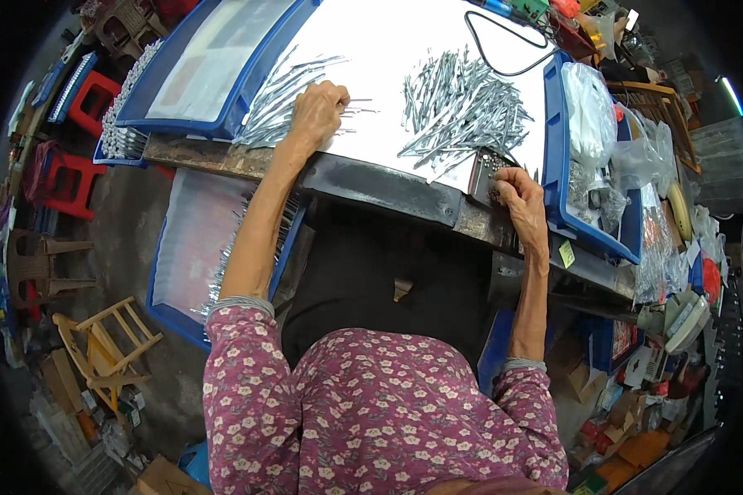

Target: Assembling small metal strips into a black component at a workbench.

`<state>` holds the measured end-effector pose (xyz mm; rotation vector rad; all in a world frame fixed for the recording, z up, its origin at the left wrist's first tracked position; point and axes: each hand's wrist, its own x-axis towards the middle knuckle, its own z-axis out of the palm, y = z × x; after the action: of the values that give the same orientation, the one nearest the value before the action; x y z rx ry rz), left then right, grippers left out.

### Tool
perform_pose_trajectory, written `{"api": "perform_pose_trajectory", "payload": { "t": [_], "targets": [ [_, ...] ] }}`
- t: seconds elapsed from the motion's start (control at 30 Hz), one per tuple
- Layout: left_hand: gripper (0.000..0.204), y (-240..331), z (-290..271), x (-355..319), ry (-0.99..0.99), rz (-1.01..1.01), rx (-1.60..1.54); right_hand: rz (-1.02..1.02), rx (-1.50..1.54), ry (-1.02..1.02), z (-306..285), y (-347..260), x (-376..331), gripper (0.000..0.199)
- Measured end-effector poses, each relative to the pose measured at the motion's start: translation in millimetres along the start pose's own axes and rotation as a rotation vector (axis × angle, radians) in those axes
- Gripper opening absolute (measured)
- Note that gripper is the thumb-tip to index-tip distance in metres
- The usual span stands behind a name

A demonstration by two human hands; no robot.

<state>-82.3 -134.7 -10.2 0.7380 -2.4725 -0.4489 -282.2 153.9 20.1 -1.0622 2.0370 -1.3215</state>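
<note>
Metal pins lie across the white work surface (404, 49) in two groups: a loose heap (462, 107) toward the right side and a more aligned bundle (281, 95) toward the left.

Nearest the viewer, the person sits at the bench in a floral long-sleeved top (371, 412), both forearms extended forward. A dark apron or cloth covers the lap below the bench edge.

At the near edge of the bench, the right hand (520, 194) is curled closed against a small dark perforated block (489, 172), fingers bent down onto it; whether a pin is pinched between the fingers cannot be told. The block sits at the near foot of the loose heap, touching its lowest pins.

Slightly further in, the left hand (318, 107) rests palm down on the white surface, fingers bent over the right end of the aligned bundle, with a few pins protruding past the fingertips toward the right. The grip is partly closed on those pins.

Below the bench at left, a blue tray (182, 256) carries a row of pins along its right rim. On the bench at far left, a second blue tray (215, 66) lies beside the bundle. At right, a blue bin (590, 223) holds clear plastic bags (590, 103). A black cable (504, 49) loops at the far end of the surface.
</note>
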Motion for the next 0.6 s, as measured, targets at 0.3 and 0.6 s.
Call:
{"api": "perform_pose_trajectory", "payload": {
  "t": [0.3, 0.6],
  "targets": [
    [0.008, 8, -10, 3, -0.139, -0.116, 0.053, -0.005, 0.074, 0.023, 3, 3, -1, 0.013],
    [0.006, 6, -5, -1, -0.111, -0.091, 0.058, -0.049, 0.102, 0.046, 0, -4, -3, 0.012]
  ]
}}
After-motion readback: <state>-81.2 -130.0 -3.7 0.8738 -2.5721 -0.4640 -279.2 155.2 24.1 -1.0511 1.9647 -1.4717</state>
